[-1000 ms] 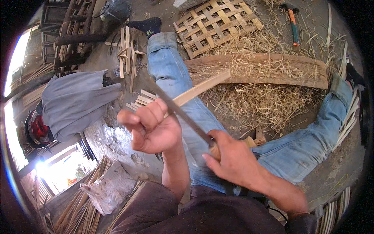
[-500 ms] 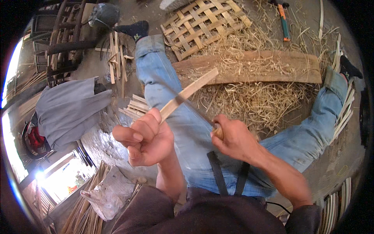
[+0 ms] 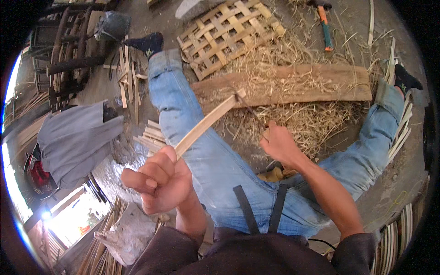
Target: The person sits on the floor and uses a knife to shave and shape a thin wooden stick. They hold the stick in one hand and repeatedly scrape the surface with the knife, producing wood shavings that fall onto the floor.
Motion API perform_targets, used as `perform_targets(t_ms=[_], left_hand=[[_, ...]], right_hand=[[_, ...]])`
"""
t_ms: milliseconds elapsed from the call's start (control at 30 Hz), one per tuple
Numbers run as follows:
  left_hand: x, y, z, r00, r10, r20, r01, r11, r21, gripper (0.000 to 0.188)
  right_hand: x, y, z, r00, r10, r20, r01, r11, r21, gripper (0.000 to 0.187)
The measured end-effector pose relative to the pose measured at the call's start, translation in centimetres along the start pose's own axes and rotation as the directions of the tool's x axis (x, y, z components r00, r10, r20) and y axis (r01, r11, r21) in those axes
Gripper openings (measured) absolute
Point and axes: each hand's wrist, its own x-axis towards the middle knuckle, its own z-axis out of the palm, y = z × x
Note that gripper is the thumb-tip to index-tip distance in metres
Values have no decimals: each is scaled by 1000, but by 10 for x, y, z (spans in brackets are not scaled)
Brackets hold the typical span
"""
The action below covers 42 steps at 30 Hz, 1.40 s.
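My left hand (image 3: 160,181) is closed round the near end of a pale bamboo strip (image 3: 206,123), which slants up and away to the right over my jeans. In my right hand (image 3: 282,144) is a knife (image 3: 250,109), its handle mostly covered by my fingers. The thin dark blade reaches up and left to the strip's far end, where it meets or crosses the wood. Blur there hides the exact contact. Below my right wrist, between my thighs, lies a tan object (image 3: 273,174) that I cannot make out.
Past my hands a wooden board (image 3: 330,85) lies among curly shavings (image 3: 311,121). Beyond it are a woven lattice panel (image 3: 215,43) and a hammer (image 3: 325,30). Split strips (image 3: 149,137) lie beside my left leg. Grey cloth (image 3: 73,142) hangs at the left.
The knife has slid along the strip from its middle to its far end, my right hand moving away and to the right. My left hand has drawn slightly nearer and left with the strip.
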Motion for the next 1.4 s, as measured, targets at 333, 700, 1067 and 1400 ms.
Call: perform_targets(t_ms=[333,700,1067,1400], left_hand=[[7,-8,-5,946,34,-322,-41,999,-14,9],[-4,-7,-7,904,95,-417,-43,990,132,28],[-10,-10,0,895,127,-427,-36,976,216,25],[1,-13,-3,893,87,-441,-1,982,191,15]], right_hand=[[-23,-20,-5,999,44,-2,-44,998,-34,39],[-98,-148,5,958,-214,193,151,944,294,41],[-80,-118,19,971,-212,112,180,953,243,38],[-45,-82,14,976,-167,138,156,984,87,40]])
